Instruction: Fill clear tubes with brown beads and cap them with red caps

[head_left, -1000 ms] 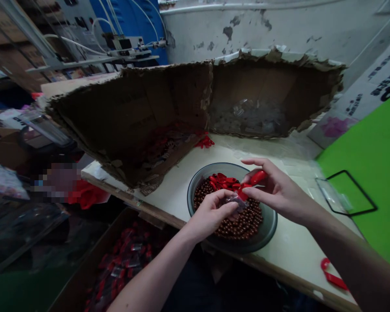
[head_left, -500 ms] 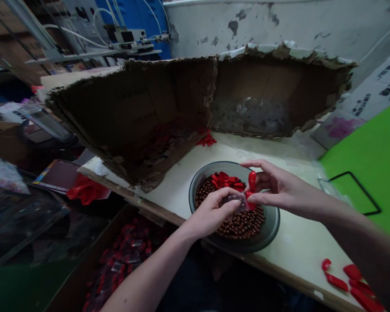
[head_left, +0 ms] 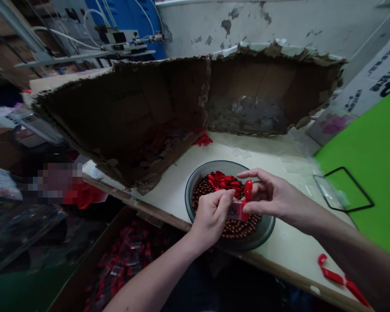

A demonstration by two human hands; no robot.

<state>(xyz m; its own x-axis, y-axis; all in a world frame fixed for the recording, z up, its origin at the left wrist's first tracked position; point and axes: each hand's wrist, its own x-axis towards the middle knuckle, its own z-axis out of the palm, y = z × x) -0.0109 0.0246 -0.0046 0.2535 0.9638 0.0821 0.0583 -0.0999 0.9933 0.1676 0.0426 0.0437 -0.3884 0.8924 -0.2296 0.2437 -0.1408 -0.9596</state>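
Above a grey bowl (head_left: 269,232), both of my hands are on one small clear plastic container with a red lid. My left hand (head_left: 211,216) is closed around the left end of the clear container (head_left: 234,210); its fingers partly hide it. Thumb and fingers of my right hand (head_left: 276,197) pinch the red lid (head_left: 248,190), whose upper part stands up from the container's right end. In the bowl below lie many shiny brown beads (head_left: 242,229) and a heap of red plastic pieces (head_left: 221,178).
Behind the bowl stands a torn cardboard box (head_left: 169,86), with clear plastic pieces (head_left: 260,110) in its right part. Red parts (head_left: 332,274) lie on the table at right, near a green panel (head_left: 370,173). A carton of red-capped containers (head_left: 126,260) sits below the table edge.
My left hand has turned and its fingers have curled more tightly over the clear container. The right hand still pinches the red lid, slightly lower. The whole view has shifted a little.
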